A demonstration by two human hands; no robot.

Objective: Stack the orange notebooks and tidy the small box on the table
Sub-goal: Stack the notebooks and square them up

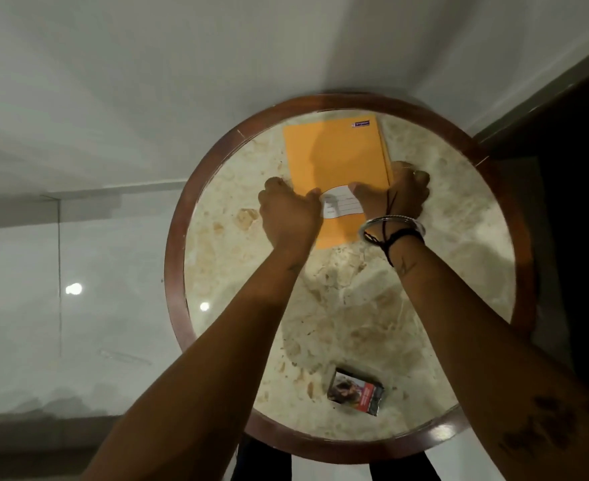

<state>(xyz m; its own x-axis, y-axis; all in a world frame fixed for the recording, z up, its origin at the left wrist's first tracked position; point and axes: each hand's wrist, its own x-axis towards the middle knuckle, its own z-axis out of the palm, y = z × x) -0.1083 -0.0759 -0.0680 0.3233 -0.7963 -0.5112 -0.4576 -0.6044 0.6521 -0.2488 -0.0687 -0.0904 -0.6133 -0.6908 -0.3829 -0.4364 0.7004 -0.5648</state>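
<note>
Near us, a small printed box lies alone on the round marble table. Farther out, our left hand and right hand grip the orange notebooks by their edges, covering the label.

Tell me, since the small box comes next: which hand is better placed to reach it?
Probably right: both hands, left hand and right hand, grip the orange notebooks, but the small box lies beside the right forearm.
</note>
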